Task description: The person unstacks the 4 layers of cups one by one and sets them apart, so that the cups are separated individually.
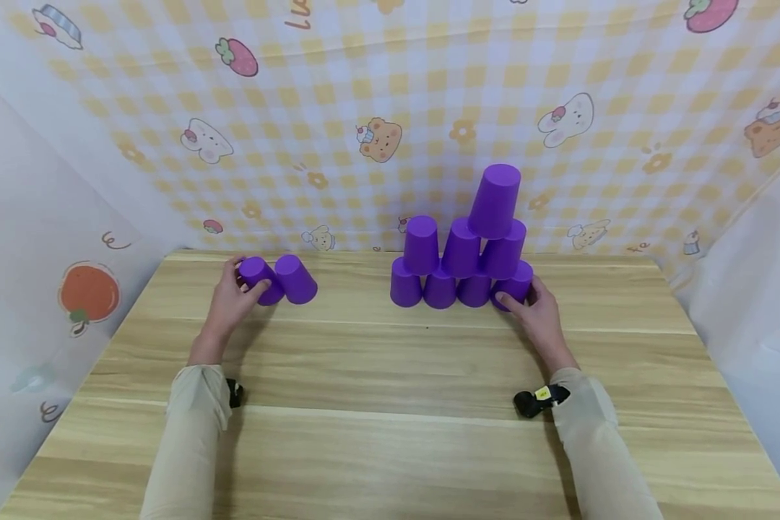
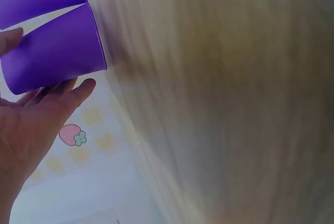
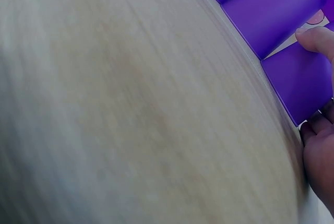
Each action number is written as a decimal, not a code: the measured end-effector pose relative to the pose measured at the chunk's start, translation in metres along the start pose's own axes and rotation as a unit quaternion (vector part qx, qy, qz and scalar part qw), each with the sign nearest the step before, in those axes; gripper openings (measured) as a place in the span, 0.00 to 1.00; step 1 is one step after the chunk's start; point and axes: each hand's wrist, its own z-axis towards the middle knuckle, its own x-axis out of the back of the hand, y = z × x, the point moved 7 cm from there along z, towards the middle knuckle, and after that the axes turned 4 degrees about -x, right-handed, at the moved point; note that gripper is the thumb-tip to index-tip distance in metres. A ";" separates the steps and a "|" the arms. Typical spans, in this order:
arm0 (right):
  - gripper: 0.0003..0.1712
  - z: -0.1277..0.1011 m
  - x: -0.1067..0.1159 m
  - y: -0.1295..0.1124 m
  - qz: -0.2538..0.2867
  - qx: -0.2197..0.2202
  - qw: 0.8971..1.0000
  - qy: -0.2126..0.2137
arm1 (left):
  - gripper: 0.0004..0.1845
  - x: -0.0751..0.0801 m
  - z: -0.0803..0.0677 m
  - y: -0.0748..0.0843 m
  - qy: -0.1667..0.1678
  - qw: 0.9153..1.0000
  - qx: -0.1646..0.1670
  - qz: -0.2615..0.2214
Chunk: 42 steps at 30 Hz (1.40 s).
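At the left, my left hand [image 1: 230,300] holds an upside-down purple cup [image 1: 256,273], thumb on its near side and fingers round its outer side. Beside it stands a second purple cup [image 1: 296,280], their rims meeting in the left wrist view. To the right, purple cups form a stepped stack: several along the bottom, three in the middle row [image 1: 421,247], and a single top cup [image 1: 496,202] over the two right-hand ones. My right hand [image 1: 541,314] grips the bottom row's rightmost cup [image 3: 300,80], its thumb across the front and fingers behind the outer side.
Both cup groups stand near the back edge of the wooden table [image 1: 364,368]. Close behind hangs a yellow checked cloth [image 1: 338,94] with cartoon prints. White printed sheets [image 1: 32,238] line the sides. Each wrist wears a black camera [image 1: 534,401].
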 end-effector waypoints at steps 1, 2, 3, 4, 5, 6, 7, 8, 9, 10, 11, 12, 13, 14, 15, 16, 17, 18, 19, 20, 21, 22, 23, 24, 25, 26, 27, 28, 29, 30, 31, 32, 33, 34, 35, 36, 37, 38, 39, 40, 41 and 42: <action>0.31 0.000 0.000 0.000 -0.001 0.000 1.000 -0.001 | 0.40 0.001 -0.001 0.001 0.000 1.000 0.002 0.005; 0.31 0.000 0.000 0.000 -0.002 -0.001 1.000 -0.002 | 0.42 0.003 -0.001 0.002 0.003 1.000 0.003 0.008; 0.31 0.001 -0.001 0.000 -0.002 -0.001 1.000 -0.003 | 0.43 0.005 -0.002 0.005 0.008 1.000 0.006 0.012; 0.32 0.001 -0.001 0.000 -0.002 -0.002 1.000 -0.004 | 0.44 0.008 -0.002 0.008 0.016 1.000 0.008 0.014; 0.32 0.001 -0.001 0.000 -0.001 -0.002 1.000 -0.004 | 0.44 0.011 -0.002 0.011 0.029 0.999 0.009 0.012; 0.32 0.001 -0.001 0.001 0.000 -0.003 1.000 -0.004 | 0.43 0.014 -0.002 0.015 0.044 0.999 0.009 0.007; 0.32 0.001 -0.001 0.001 -0.001 -0.003 1.000 -0.005 | 0.42 0.018 -0.002 0.019 0.059 0.998 0.006 0.001; 0.32 0.001 -0.001 0.001 0.000 -0.004 1.000 -0.005 | 0.41 0.021 -0.002 0.024 0.074 0.997 0.002 -0.009; 0.32 0.001 -0.001 0.001 0.001 -0.004 1.000 -0.006 | 0.39 0.025 -0.001 0.030 0.088 0.996 -0.004 -0.019; 0.32 0.000 -0.001 0.001 0.002 -0.004 1.000 -0.006 | 0.38 0.027 -0.001 0.036 0.100 0.995 -0.013 -0.028; 0.32 0.000 -0.001 0.001 0.002 -0.005 1.000 -0.006 | 0.37 0.029 0.000 0.042 0.109 0.993 -0.021 -0.038; 0.32 -0.001 -0.001 0.001 0.002 -0.006 1.000 -0.005 | 0.35 0.031 0.001 0.048 0.116 0.992 -0.032 -0.050; 0.32 -0.001 0.000 0.001 0.001 -0.006 1.000 -0.004 | 0.35 0.031 0.002 0.055 0.119 0.990 -0.041 -0.059; 0.32 -0.001 0.000 0.001 0.002 -0.006 1.000 -0.003 | 0.34 0.031 0.002 0.062 0.121 0.989 -0.050 -0.066; 0.32 -0.002 0.001 0.001 0.001 -0.006 1.000 -0.002 | 0.33 0.031 0.003 0.068 0.121 0.988 -0.059 -0.072; 0.32 -0.002 0.001 0.001 0.001 -0.006 1.000 -0.002 | 0.33 0.029 0.003 0.075 0.119 0.988 -0.066 -0.079; 0.32 -0.002 0.001 0.001 0.000 -0.006 1.000 -0.001 | 0.33 0.028 0.004 0.081 0.118 0.987 -0.075 -0.083; 0.32 -0.002 0.001 0.001 0.001 -0.005 1.000 -0.002 | 0.33 0.026 0.005 0.088 0.115 0.986 -0.083 -0.087; 0.32 -0.002 0.001 0.000 0.001 -0.005 1.000 -0.002 | 0.32 0.023 0.005 0.095 0.111 0.986 -0.092 -0.088; 0.32 -0.003 0.001 0.000 0.001 -0.005 1.000 -0.003 | 0.31 0.020 0.005 0.103 0.107 0.985 -0.101 -0.090; 0.32 -0.003 0.001 0.000 0.001 -0.005 1.000 -0.004 | 0.31 0.015 0.005 0.111 0.100 0.985 -0.110 -0.091; 0.32 -0.003 0.001 0.000 0.000 -0.005 1.000 -0.004 | 0.30 0.011 0.005 0.120 0.091 0.984 -0.119 -0.091; 0.32 -0.003 0.001 0.000 -0.001 -0.006 1.000 -0.004 | 0.30 0.005 0.005 0.131 0.081 0.984 -0.131 -0.091; 0.31 -0.003 0.001 0.000 -0.001 -0.007 1.000 -0.004 | 0.29 -0.001 0.003 0.142 0.069 0.983 -0.141 -0.092; 0.31 -0.003 0.001 0.000 -0.002 -0.007 1.000 -0.004 | 0.29 -0.007 0.002 0.154 0.057 0.983 -0.151 -0.093; 0.31 -0.003 0.001 0.000 -0.003 -0.007 1.000 -0.004 | 0.29 -0.014 0.000 0.167 0.045 0.981 -0.161 -0.093; 0.31 -0.003 0.001 0.000 -0.004 -0.007 1.000 -0.004 | 0.29 -0.021 -0.002 0.179 0.033 0.980 -0.171 -0.092; 0.32 -0.003 0.001 0.001 -0.004 -0.008 1.000 -0.004 | 0.29 -0.027 -0.004 0.190 0.021 0.979 -0.182 -0.093; 0.32 -0.002 0.001 0.001 -0.004 -0.008 1.000 -0.005 | 0.29 -0.034 -0.007 0.202 0.010 0.977 -0.191 -0.093; 0.32 -0.002 0.001 0.002 -0.004 -0.009 1.000 -0.004 | 0.29 -0.041 -0.009 0.211 0.002 0.975 -0.199 -0.094; 0.32 -0.001 0.001 0.003 -0.005 -0.009 1.000 -0.005 | 0.29 -0.047 -0.010 0.220 -0.007 0.974 -0.207 -0.093; 0.32 0.000 0.000 0.006 -0.002 -0.010 1.000 -0.004 | 0.29 -0.052 -0.011 0.227 -0.015 0.972 -0.214 -0.090; 0.32 0.002 0.000 0.009 0.000 -0.012 1.000 -0.003 | 0.29 -0.058 -0.013 0.234 -0.024 0.971 -0.220 -0.087; 0.33 0.003 0.000 0.012 0.001 -0.013 1.000 -0.003 | 0.29 -0.064 -0.014 0.240 -0.032 0.970 -0.227 -0.082; 0.33 0.005 0.000 0.016 -0.001 -0.013 1.000 -0.002 | 0.29 -0.069 -0.015 0.245 -0.040 0.968 -0.232 -0.082; 0.33 0.007 0.000 0.020 -0.001 -0.013 1.000 -0.002 | 0.29 -0.074 -0.016 0.249 -0.048 0.967 -0.236 -0.080; 0.34 0.008 0.000 0.024 -0.004 -0.012 1.000 -0.001 | 0.29 -0.078 -0.017 0.252 -0.056 0.966 -0.241 -0.077; 0.34 0.010 0.000 0.027 -0.006 -0.012 1.000 0.000 | 0.29 -0.082 -0.018 0.256 -0.062 0.964 -0.245 -0.078; 0.35 0.011 0.000 0.030 -0.009 -0.010 1.000 0.001 | 0.29 -0.087 -0.019 0.258 -0.068 0.963 -0.249 -0.079; 0.35 0.012 0.000 0.032 -0.013 -0.007 1.000 0.002 | 0.29 -0.090 -0.019 0.261 -0.073 0.962 -0.252 -0.080; 0.35 0.012 0.000 0.032 -0.015 -0.005 1.000 0.003 | 0.29 -0.094 -0.019 0.263 -0.078 0.961 -0.253 -0.084; 0.35 0.013 0.000 0.033 -0.016 -0.004 1.000 0.003 | 0.28 -0.098 -0.018 0.265 -0.083 0.960 -0.254 -0.088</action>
